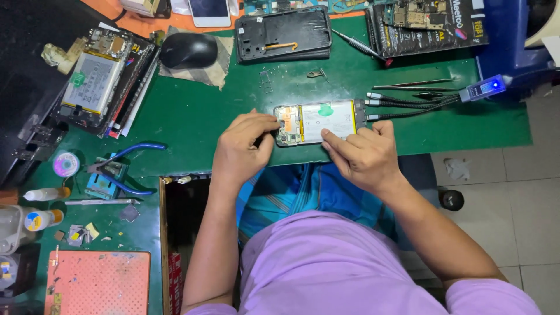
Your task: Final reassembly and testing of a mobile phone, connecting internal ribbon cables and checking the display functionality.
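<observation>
Black mouse (pixel 188 50), blue-handled pliers (pixel 119 169), solder spool (pixel 66 164), screwdriver (pixel 360 45)

The opened phone (pixel 318 122) shows a glossy white battery and bare metal parts. It lies on a matt green mat (pixel 192 116), beside a smooth, glossy black plastic mouse (pixel 188 50) on woven cloth (pixel 213 73).

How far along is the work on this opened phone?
Done: the opened phone lies on the green mat with battery and circuit board bare; a black back cover sits apart. In hand: the left hand works at the board end, the right hand steadies the lower edge. Left: the phone is uncovered, and the multi-head cable beside it is not plugged in.
</observation>
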